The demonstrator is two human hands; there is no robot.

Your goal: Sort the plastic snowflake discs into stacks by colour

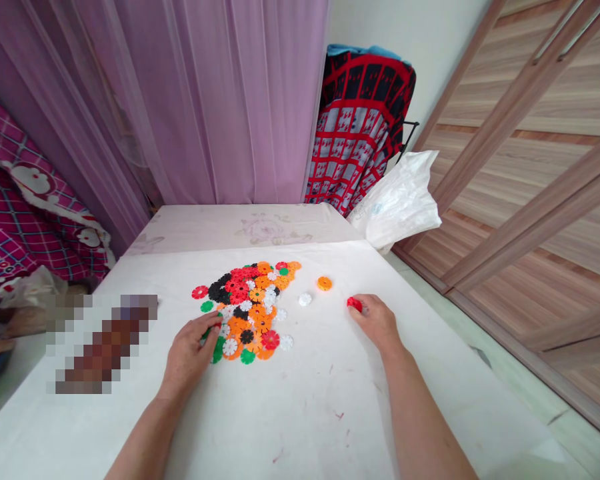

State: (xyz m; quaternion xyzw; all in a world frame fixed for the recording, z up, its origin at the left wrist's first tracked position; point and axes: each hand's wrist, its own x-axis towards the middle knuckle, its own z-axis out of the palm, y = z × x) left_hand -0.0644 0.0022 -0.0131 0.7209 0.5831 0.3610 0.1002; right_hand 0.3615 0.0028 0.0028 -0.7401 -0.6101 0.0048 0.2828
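A heap of notched plastic discs [237, 288] in orange, black, red, white and green lies on the white-covered table. At its near left edge is my left hand [193, 347], fingers and thumb closed together; a bit of a red disc shows between the tips, beside green discs. To the right, apart from the heap, my right hand [379, 325] pinches red notched discs [354, 305], seemingly stacked, just at the table surface. Between the heap and this hand lie an orange stack of discs [325, 284] and white discs [305, 300].
A blurred-out patch [105, 347] covers something on the table's left. A white plastic bag [400, 200] stands at the far right corner. Behind are a purple curtain [230, 100] and a cloth-covered item [363, 120]; a wooden wardrobe [540, 167] stands to the right.
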